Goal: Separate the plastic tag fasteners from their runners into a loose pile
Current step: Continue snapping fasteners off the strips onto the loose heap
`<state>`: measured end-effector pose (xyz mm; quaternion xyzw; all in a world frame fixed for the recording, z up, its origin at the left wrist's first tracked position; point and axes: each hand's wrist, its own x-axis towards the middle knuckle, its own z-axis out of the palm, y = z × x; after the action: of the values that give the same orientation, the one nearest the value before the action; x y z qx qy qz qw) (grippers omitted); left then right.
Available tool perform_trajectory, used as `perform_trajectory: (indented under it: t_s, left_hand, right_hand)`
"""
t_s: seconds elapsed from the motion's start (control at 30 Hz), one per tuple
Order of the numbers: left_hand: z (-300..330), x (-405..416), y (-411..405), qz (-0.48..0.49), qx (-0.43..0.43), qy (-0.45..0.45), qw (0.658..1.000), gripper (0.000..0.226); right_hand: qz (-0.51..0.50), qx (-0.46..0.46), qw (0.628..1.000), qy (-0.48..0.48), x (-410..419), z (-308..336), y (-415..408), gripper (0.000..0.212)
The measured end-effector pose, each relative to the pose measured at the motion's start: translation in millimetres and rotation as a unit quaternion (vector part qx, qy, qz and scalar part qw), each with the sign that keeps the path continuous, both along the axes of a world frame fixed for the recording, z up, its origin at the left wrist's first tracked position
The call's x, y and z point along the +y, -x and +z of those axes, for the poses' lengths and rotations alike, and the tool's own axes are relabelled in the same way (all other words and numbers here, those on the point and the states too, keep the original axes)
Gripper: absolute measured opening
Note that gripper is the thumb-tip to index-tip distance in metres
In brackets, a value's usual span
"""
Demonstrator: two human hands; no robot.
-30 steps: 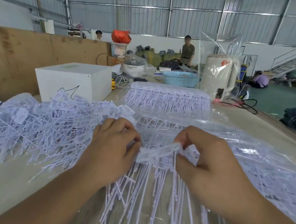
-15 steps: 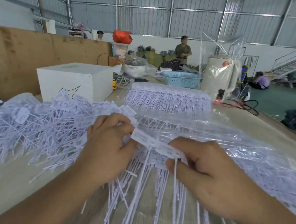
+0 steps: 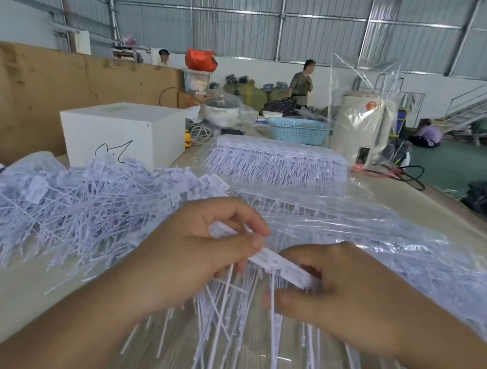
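Observation:
A strip of white plastic tag fasteners (image 3: 282,267) on their runner is held between both hands, its long thin tails hanging down toward me. My left hand (image 3: 193,256) pinches the strip's left end between thumb and fingers. My right hand (image 3: 346,294) grips the right end, fingers curled over it. A loose pile of separated fasteners (image 3: 74,206) lies on the table to the left. More fasteners lie on a clear plastic bag (image 3: 384,246) under and behind the hands.
A neat stack of fastener strips (image 3: 277,161) lies farther back. A white box (image 3: 123,134) stands at the back left, with a blue basket (image 3: 297,130) and a bagged white appliance (image 3: 361,129) behind. The table's right edge (image 3: 468,214) drops to the floor. People stand far off.
The hands have drawn closer together and the strip between them has tilted, its right end lower. My left thumb now presses on the strip's left end.

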<state>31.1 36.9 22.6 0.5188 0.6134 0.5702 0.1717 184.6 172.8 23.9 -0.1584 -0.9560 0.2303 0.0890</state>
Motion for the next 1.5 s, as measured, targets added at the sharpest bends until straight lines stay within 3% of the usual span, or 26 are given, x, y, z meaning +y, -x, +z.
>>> perform_trajectory:
  t_s: [0.1, 0.27, 0.37, 0.43, 0.53, 0.6, 0.73, 0.83, 0.9, 0.97, 1.07, 1.13, 1.23, 1.3, 1.4, 1.5]
  left_hand:
    - [5.2, -3.5, -2.1, 0.002, -0.001, -0.047, 0.999, 0.007]
    - [7.9, -5.2, -3.1, 0.033, 0.015, -0.123, 0.992, 0.013]
    - [8.5, -5.2, -0.3, 0.093, 0.067, -0.158, 0.981, 0.018]
    - [12.1, -6.8, 7.6, 0.156, 0.078, -0.191, 0.966, 0.02]
    - [21.2, -13.8, 29.8, 0.234, 0.02, -0.265, 0.935, 0.021]
    - [20.9, -14.9, 36.0, 0.252, 0.031, -0.254, 0.933, 0.024]
    - [7.5, -6.0, 26.8, 0.281, 0.136, -0.151, 0.938, 0.031]
    - [7.7, -6.6, 30.4, 0.301, 0.118, -0.149, 0.935, 0.028]
    - [9.0, -8.7, 35.6, 0.305, 0.077, -0.154, 0.937, 0.029]
    - [10.8, -10.2, 41.0, 0.309, 0.001, -0.172, 0.935, 0.031]
    - [15.6, -14.2, 49.9, 0.298, -0.127, -0.218, 0.921, 0.034]
    - [17.9, -17.3, 53.1, 0.28, -0.162, -0.235, 0.916, 0.034]
    - [17.7, -19.8, 54.8, 0.261, -0.186, -0.278, 0.906, 0.03]
    - [17.3, -19.3, 57.0, 0.258, -0.199, -0.298, 0.897, 0.028]
    - [15.0, -13.3, 55.3, 0.252, -0.192, -0.272, 0.909, 0.025]
    - [7.4, -7.3, 50.4, 0.312, -0.096, -0.218, 0.92, 0.025]
  right_hand:
    - [-0.016, -0.015, 0.999, 0.039, 4.0, 4.0, -3.1, 0.067]
    - [0.024, 0.05, 0.99, 0.129, 13.2, 7.5, -6.0, 0.082]
    - [0.028, -0.008, 0.988, 0.154, 19.9, 11.8, -12.2, 0.094]
    - [0.018, -0.064, 0.988, 0.142, 22.0, 13.6, -15.5, 0.088]
    - [-0.005, -0.085, 0.99, 0.109, 19.9, 12.3, -14.6, 0.08]
    - [-0.031, -0.025, 0.995, 0.09, 17.6, 9.0, -10.9, 0.079]
    - [-0.047, 0.143, 0.988, 0.047, 8.3, 4.2, -2.9, 0.048]
    - [-0.078, 0.285, 0.951, 0.086, 4.0, 5.6, -1.6, 0.038]
    - [-0.075, 0.323, 0.937, 0.106, 1.4, 8.5, -2.8, 0.03]
    - [-0.048, 0.302, 0.941, 0.144, -0.5, 10.2, -4.0, 0.019]
    - [-0.018, 0.199, 0.966, 0.167, 0.8, 7.6, -4.8, 0.045]
    - [-0.017, 0.128, 0.981, 0.143, 0.3, 4.1, -3.2, 0.055]
    - [-0.018, 0.071, 0.992, 0.101, 1.6, -2.8, -0.3, 0.046]
    - [-0.007, 0.084, 0.99, 0.117, 2.6, -6.1, 0.7, 0.032]
    - [-0.008, 0.185, 0.974, 0.127, 1.7, -8.1, 2.7, 0.023]
    - [-0.022, 0.314, 0.944, 0.096, -5.0, -5.2, 4.3, 0.028]
